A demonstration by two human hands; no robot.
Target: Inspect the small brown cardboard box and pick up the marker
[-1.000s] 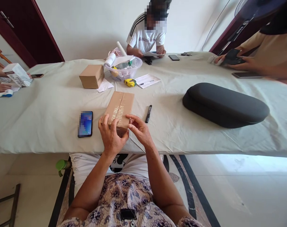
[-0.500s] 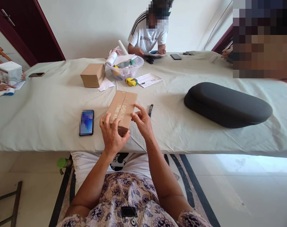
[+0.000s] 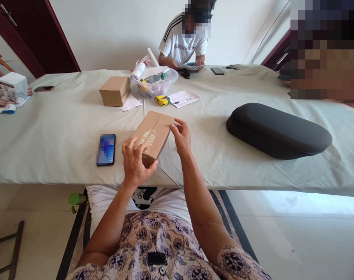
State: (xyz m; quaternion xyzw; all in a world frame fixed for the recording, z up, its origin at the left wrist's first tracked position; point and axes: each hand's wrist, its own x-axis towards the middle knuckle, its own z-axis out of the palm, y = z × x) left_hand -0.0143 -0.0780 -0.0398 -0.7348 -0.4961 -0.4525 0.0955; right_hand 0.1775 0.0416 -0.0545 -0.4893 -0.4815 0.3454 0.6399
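A brown cardboard box with pale printing or tape marks on top lies in front of me, slightly tilted, between both hands. My left hand grips its near end, fingers over the top edge and thumb at the near lower corner. At the far right corner, my right hand pinches the box's edge between thumb and fingers. To the left of the box lies a phone with its screen lit. The black marker seen earlier is hidden behind my right hand.
Beyond stand a second cardboard box and a clear plastic basin of items. A yellow tape measure and a paper with a pen lie nearby. A dark grey case is at right. Other people sit around the cloth-covered table.
My right hand has moved up along the box's right side to its far corner and now covers the marker. The box has turned slightly, its far end shifting right.
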